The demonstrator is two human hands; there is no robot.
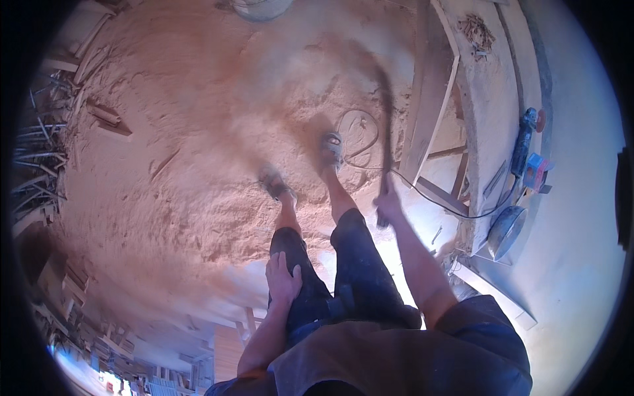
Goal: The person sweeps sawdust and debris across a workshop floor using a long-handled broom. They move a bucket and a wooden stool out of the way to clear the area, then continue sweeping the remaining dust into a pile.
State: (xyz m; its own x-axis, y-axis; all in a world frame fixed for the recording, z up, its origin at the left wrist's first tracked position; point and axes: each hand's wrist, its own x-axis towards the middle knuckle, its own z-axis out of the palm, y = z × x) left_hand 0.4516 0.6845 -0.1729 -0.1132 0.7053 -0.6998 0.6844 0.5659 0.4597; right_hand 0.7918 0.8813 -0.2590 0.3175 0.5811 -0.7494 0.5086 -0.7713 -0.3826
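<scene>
At lower centre, the left hand (283, 284) is resting on the dark shorts (360, 257), fingers extended, thumb apart. Right of centre, the right hand (389, 203) is clamping a long, dark, motion-blurred tool (387, 122), which is reaching up the frame over the dusty floor (198, 218); farther right, an angle grinder (524, 144) is lying beside a blue-and-red box (536, 170).

Along the right, a dusty wooden desk (492, 92) carries an angle grinder (522, 144), a red-and-blue box (535, 170) just beside it, a round metallic piece (507, 232) and a heap of small brown bits (477, 32). A thin cable (470, 216) loops leftward. Sticks (41, 158) crowd the left edge.
</scene>
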